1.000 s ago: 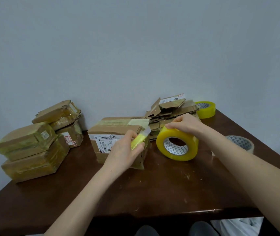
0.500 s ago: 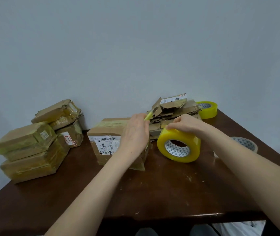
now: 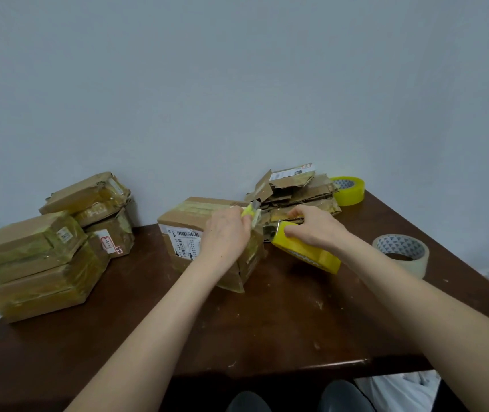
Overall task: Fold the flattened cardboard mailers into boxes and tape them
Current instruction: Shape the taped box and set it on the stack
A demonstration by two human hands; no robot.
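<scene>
Cutter (image 3: pixel 250 210) left — tape roll (image 3: pixel 307 257) right

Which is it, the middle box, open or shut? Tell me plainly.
Shut. The box has its top flaps lying flat and taped over; the left hand holds a yellow cutter at its top right edge.

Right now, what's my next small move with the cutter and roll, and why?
Probably cut the tape strip at the top right corner of the box: the left hand holds the yellow cutter there, and the right hand grips the tape roll, tilted, just beside it.
</scene>
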